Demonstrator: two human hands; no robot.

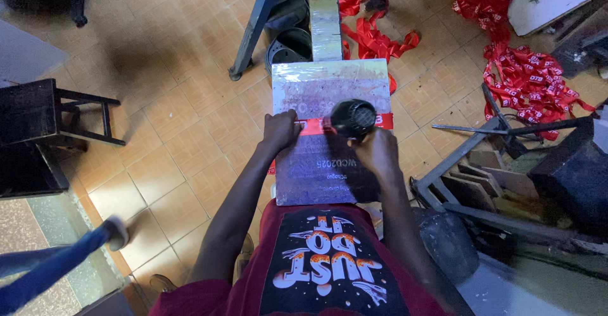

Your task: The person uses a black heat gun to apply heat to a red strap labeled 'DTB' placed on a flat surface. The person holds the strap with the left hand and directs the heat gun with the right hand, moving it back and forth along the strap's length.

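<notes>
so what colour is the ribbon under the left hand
Red ribbon, with white print, pressed by the left hand; head view.

board (pixel 329 88) lay ahead of the person, ribbon (pixel 315 126) across its middle. left hand (pixel 279 130) rested on the ribbon's left part; right hand (pixel 378 152) held a tool (pixel 353 119) on its right part. ribbon heap (pixel 522 78) lay on the floor (pixel 183 120) to the right, stool (pixel 38 123) well off left.

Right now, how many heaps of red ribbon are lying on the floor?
3: one heap just beyond the board, one heap at the top right near the white panel, one larger heap right of the board. More may be hidden behind furniture.
</notes>
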